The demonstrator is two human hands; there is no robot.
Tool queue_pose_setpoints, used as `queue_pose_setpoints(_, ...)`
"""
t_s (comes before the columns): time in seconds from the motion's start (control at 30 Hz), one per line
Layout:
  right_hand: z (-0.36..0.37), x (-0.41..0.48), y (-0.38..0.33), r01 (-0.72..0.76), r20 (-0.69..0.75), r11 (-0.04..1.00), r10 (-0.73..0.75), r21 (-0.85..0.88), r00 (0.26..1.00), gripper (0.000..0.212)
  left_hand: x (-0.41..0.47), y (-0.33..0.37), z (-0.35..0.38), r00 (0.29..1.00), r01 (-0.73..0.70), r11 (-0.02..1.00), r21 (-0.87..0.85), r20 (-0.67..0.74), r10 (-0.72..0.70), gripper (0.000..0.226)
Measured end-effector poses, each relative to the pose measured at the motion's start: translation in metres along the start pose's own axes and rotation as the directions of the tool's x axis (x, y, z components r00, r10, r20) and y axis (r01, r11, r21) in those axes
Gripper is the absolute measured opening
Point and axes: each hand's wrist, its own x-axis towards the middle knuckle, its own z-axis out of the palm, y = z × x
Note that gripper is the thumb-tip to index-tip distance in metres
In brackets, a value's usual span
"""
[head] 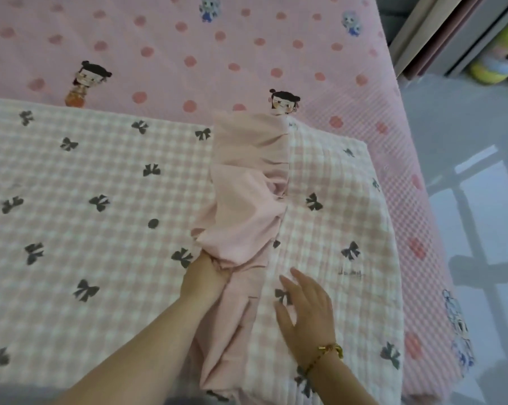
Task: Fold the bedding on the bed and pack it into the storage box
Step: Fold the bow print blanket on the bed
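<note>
Pink dotted bed point(246, 54) carries the checked quilt point(86, 185) along its near edge. Across it lies the bunched pink sheet point(246, 185). My left hand point(203, 276) grips it, and my right hand point(305, 305) is spread open on the quilt. Folding is underway; next the sheet probably needs flattening.

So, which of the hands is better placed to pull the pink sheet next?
Likely left: the left hand grips the pink sheet; the right hand lies open on the checked quilt.

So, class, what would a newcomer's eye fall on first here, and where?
A bunched plain pink cloth runs down the middle of the bow-print checked quilt. The left hand grips it partway along; the right hand is spread open over the quilt beside it.
</note>
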Motion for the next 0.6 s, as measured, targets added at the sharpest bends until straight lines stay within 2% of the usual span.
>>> queue_pose_setpoints(0.03, -0.003, 0.008, 0.004, -0.052, -0.078, 0.999, 0.052, 0.008, 0.996, 0.054, -0.005, 0.001, -0.002, 0.999, -0.035, 0.999, -0.017, 0.003, 0.035, 0.006)
queue_pose_setpoints(0.07, -0.007, 0.017, 0.005, -0.116, -0.109, 0.993, 0.120, 0.035, 0.987, 0.061, -0.006, -0.003, -0.003, 0.998, -0.056, 0.997, -0.043, 0.001, 0.056, 0.004)
queue_pose_setpoints(0.17, -0.019, 0.039, 0.011, -0.184, -0.248, 0.980, 0.196, 0.070, 0.949, 0.067, -0.021, -0.028, -0.017, 0.997, -0.068, 0.995, -0.067, -0.032, 0.066, 0.013)
queue_pose_setpoints(0.2, -0.025, 0.047, 0.014, -0.209, -0.240, 0.977, 0.211, 0.036, 0.948, 0.068, -0.027, -0.038, -0.022, 0.997, -0.064, 0.997, -0.046, -0.037, 0.062, 0.022)
queue_pose_setpoints(0.3, -0.037, 0.078, 0.031, -0.305, -0.031, 0.930, 0.305, -0.204, 0.952, 0.064, -0.025, -0.055, -0.033, 0.999, 0.046, 0.998, -0.048, -0.015, -0.046, 0.031)
queue_pose_setpoints(0.4, -0.027, 0.100, 0.043, -0.230, 0.240, 0.895, 0.337, -0.383, 0.910, 0.065, -0.010, -0.036, -0.043, 0.995, 0.087, 0.985, -0.152, -0.042, -0.094, 0.007)
queue_pose_setpoints(0.5, -0.014, 0.109, 0.043, -0.185, 0.347, 0.895, 0.338, -0.405, 0.875, 0.065, 0.000, -0.001, -0.054, 0.971, 0.041, 0.895, -0.445, -0.195, -0.141, 0.040)
queue_pose_setpoints(0.53, -0.013, 0.109, 0.044, -0.173, 0.349, 0.895, 0.330, -0.411, 0.877, 0.066, 0.003, 0.010, -0.059, 0.939, -0.010, 0.864, -0.503, -0.303, -0.165, 0.051)
queue_pose_setpoints(0.6, -0.014, 0.107, 0.044, -0.129, 0.340, 0.894, 0.292, -0.429, 0.894, 0.066, 0.015, 0.037, -0.064, 0.873, -0.135, 0.855, -0.501, -0.468, -0.136, 0.064)
